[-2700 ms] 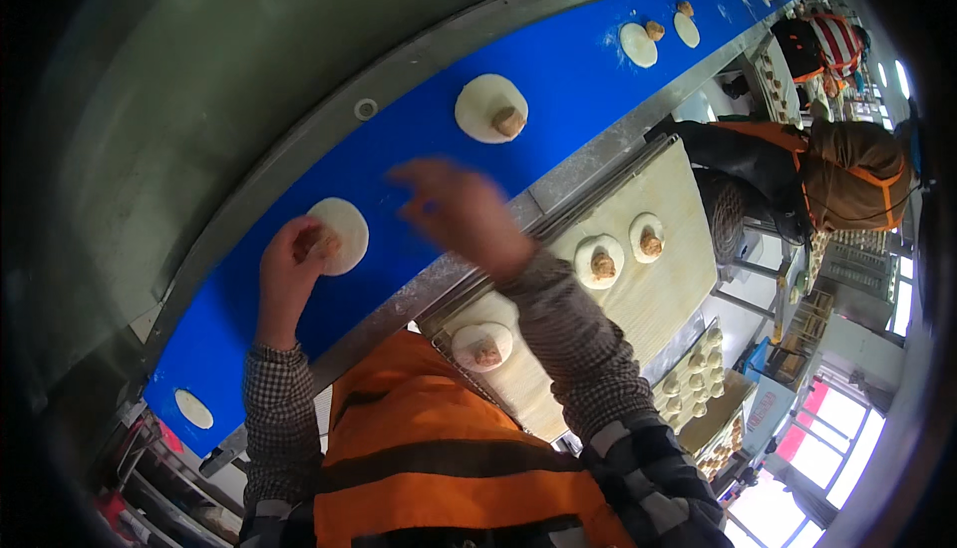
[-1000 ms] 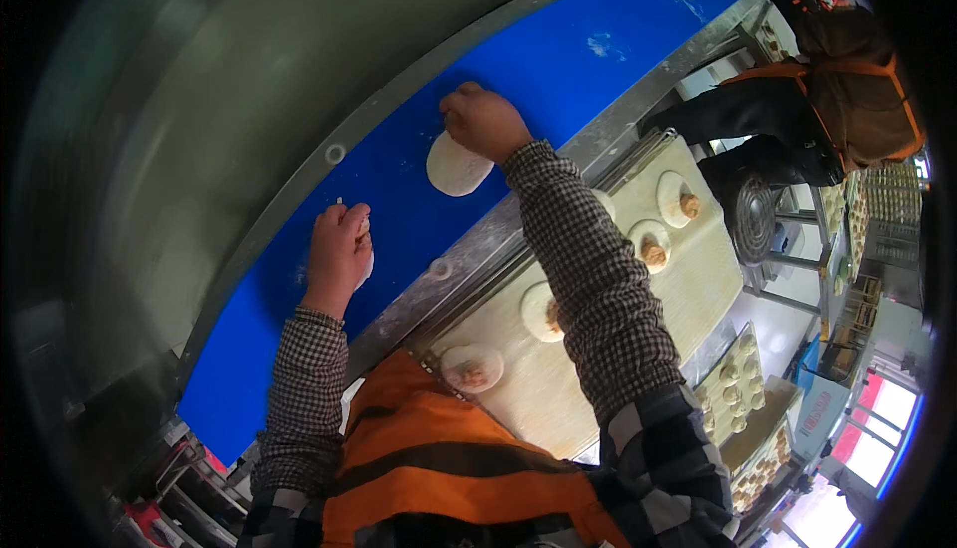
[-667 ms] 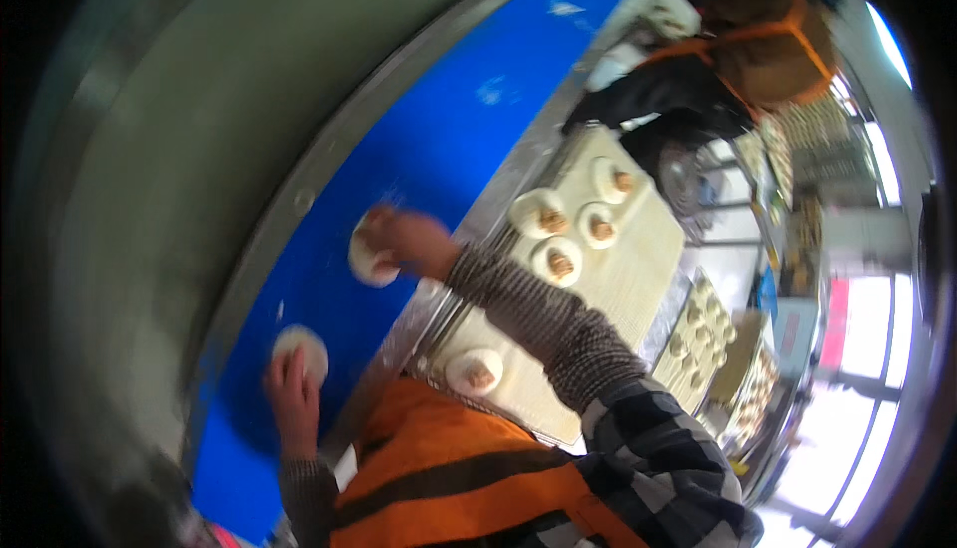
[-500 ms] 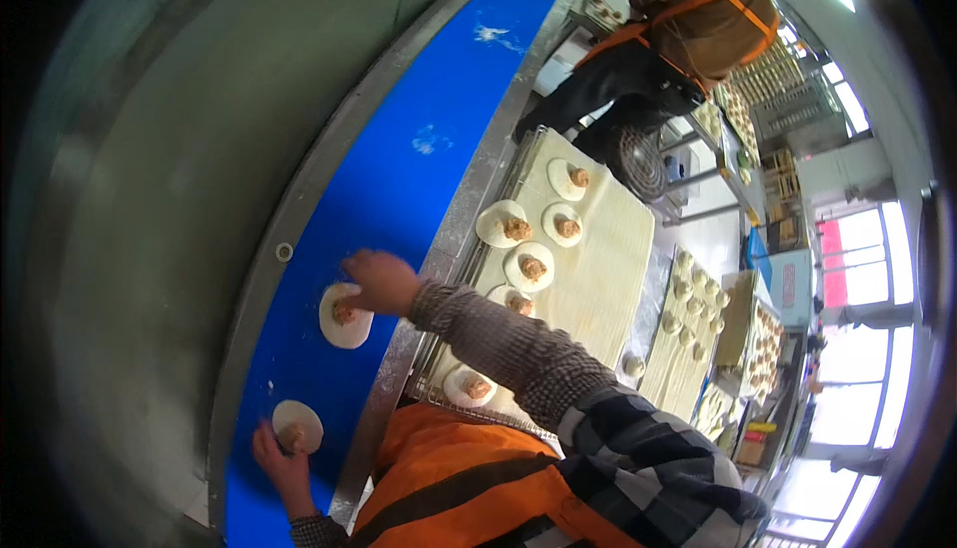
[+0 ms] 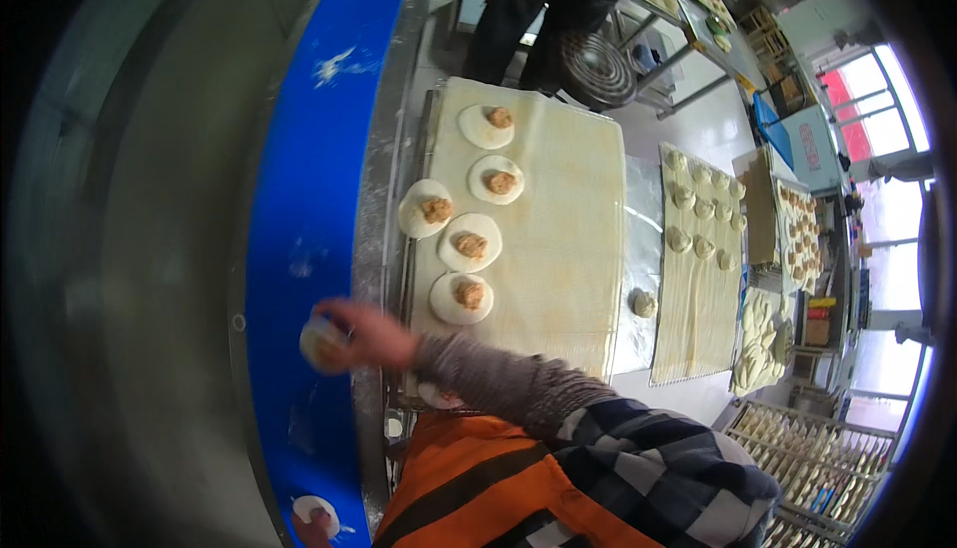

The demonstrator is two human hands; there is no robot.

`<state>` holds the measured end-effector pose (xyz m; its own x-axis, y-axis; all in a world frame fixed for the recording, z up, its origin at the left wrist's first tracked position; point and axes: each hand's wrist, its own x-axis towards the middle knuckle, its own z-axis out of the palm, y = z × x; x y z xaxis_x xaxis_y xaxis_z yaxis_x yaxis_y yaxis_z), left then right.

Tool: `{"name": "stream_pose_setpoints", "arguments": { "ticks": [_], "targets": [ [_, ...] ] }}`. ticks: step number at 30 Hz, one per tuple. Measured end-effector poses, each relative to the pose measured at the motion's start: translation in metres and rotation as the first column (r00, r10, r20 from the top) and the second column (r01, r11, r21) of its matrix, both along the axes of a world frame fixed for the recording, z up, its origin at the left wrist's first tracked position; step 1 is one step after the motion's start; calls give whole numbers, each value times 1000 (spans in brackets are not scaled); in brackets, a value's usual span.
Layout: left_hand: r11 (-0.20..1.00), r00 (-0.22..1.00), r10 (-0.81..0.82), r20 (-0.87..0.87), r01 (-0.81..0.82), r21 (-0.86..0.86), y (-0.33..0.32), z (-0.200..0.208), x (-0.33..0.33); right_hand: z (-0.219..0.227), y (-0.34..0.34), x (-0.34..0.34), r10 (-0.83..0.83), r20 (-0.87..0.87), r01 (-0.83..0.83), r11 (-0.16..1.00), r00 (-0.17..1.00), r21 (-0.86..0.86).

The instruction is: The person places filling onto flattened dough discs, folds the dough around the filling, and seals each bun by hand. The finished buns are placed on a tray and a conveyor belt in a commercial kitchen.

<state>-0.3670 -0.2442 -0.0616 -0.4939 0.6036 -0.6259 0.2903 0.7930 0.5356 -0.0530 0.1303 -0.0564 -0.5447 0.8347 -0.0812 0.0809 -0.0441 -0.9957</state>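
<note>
My right hand (image 5: 371, 337) grips a flat dough round (image 5: 318, 345) with meat filling, at the near edge of the blue conveyor belt (image 5: 307, 199). The hand is slightly blurred and covers part of the dough. At the bottom edge of the view my left hand (image 5: 311, 530) pinches another dough round (image 5: 315, 510) on the belt; most of this hand is cut off. Beside the belt, several dough rounds topped with brown filling (image 5: 471, 246) lie on a cloth-lined tray (image 5: 558, 239). One more round (image 5: 439, 395) there is mostly hidden under my right forearm.
A second cloth-lined tray (image 5: 688, 319) to the right bears rows of shaped buns, and a single bun (image 5: 644, 303) sits between the trays. Beyond stand a person in dark trousers (image 5: 543, 9), a round ribbed stool (image 5: 598, 69) and racks of trays (image 5: 807, 458).
My view has shifted, so the tray sits further left. My right hand has closed on the filled dough round and draws it toward the belt's near edge. My left hand is lower in view.
</note>
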Motion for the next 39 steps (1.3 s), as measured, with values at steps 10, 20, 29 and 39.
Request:
{"name": "stream_pose_setpoints", "arguments": {
  "ticks": [10, 20, 29, 39],
  "targets": [
    [835, 457, -433, 777, -121, 537, 495, -2, 280, -11, 184, 345, -713, -264, 674, 701, 650, -233],
    [731, 798, -600, -57, 576, 365, 556, -35, 322, -54, 109, 372, -867, 269, 775, 497, 420, 389],
    [393, 464, -838, -286, 878, 274, 552, -55, 311, -22, -20, 270, -720, 438, 644, 686, 538, 337],
    [107, 292, -790, -539, 931, 349, 514, -22, 305, 9, -52, 218, -585, 511, 550, 801, 630, 238]
  ]
}}
